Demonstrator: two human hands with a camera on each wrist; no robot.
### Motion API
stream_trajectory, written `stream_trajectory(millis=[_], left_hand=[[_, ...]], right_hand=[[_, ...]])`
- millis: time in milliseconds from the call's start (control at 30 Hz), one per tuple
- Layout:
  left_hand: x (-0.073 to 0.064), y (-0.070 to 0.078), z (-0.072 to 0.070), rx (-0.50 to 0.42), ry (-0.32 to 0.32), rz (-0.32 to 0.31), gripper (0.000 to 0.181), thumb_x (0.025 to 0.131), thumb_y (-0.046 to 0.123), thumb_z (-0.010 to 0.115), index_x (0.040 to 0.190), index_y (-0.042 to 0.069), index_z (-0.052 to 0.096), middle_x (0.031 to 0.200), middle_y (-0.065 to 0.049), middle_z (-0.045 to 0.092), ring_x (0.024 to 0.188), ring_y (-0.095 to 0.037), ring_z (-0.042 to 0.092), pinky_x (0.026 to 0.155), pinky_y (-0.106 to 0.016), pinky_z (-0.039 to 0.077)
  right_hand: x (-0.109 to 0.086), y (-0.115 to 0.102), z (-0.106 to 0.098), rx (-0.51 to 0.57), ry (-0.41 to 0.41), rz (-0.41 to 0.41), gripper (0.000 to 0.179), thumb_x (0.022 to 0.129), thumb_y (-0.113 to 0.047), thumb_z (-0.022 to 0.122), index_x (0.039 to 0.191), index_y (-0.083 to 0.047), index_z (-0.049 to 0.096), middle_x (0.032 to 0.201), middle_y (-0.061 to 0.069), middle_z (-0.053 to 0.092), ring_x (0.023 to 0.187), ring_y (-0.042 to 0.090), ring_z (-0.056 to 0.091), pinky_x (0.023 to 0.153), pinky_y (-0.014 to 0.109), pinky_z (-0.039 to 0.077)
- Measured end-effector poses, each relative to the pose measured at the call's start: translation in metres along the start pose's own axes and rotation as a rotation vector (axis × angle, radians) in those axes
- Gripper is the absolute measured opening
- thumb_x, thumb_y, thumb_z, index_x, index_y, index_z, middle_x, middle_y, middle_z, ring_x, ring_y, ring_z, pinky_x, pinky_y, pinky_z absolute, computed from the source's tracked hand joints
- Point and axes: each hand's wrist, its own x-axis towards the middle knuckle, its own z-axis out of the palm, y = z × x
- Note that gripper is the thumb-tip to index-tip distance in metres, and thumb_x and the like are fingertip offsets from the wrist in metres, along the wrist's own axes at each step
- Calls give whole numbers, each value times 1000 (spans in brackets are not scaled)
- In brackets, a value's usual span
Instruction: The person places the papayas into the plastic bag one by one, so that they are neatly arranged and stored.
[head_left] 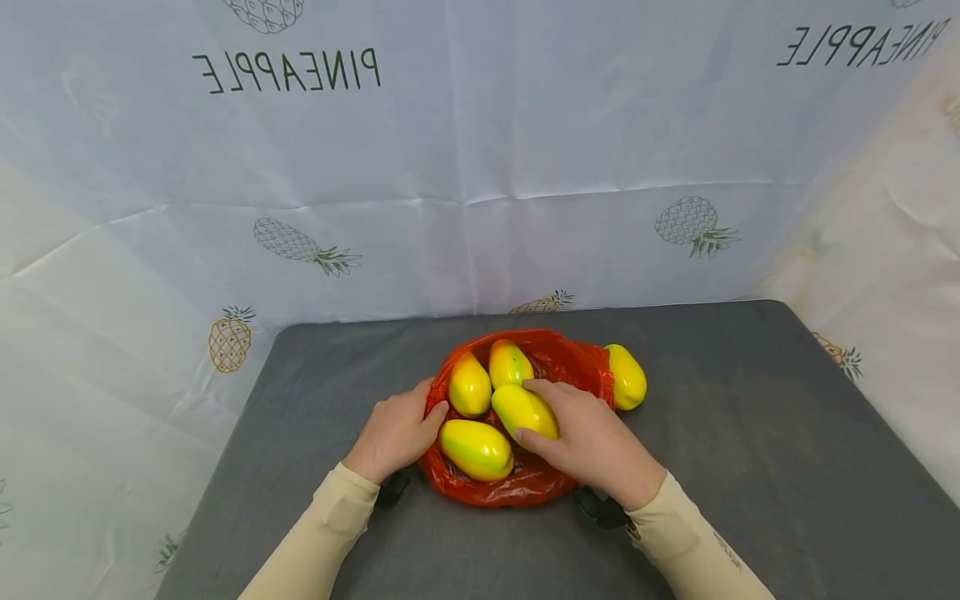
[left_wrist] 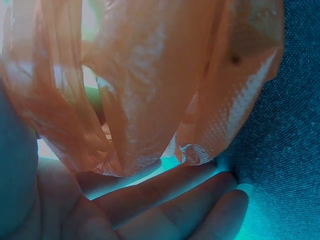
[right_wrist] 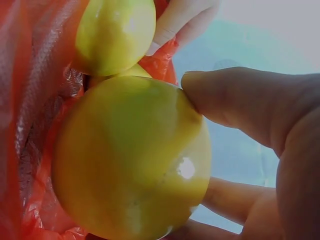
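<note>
A red plastic bag (head_left: 487,497) lies with its mouth spread wide. Inside it sit several yellow mangoes, among them one at the back left (head_left: 470,392) and a front mango (head_left: 477,452). My left hand (head_left: 396,429) pinches the bag's left rim, thumb inside and fingers outside. In the left wrist view those fingers (left_wrist: 170,200) lie under the crinkled film. With thumb and fingers, my right hand (head_left: 596,442) grips another mango (head_left: 523,408) over the bag's mouth. The right wrist view shows this held mango (right_wrist: 130,160) up close.
One more mango (head_left: 628,377) is at the bag's right side, partly covered by red film. The dark grey table (head_left: 712,467) extends to both sides. White cloth with pineapple prints (head_left: 480,150) hangs behind it.
</note>
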Motion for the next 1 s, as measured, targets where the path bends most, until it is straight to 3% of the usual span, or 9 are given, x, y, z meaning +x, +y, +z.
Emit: stream_trajectory(millis=[1000], left_hand=[[2, -1, -1, -3, -16, -22, 42, 109, 35, 61, 142, 10, 63, 116, -8, 79, 82, -20, 69, 84, -50, 64]], right_hand=[[5, -1, 14, 25, -82, 29, 65, 92, -42, 83, 147, -14, 62, 139, 3, 71, 117, 19, 68, 105, 45, 58]])
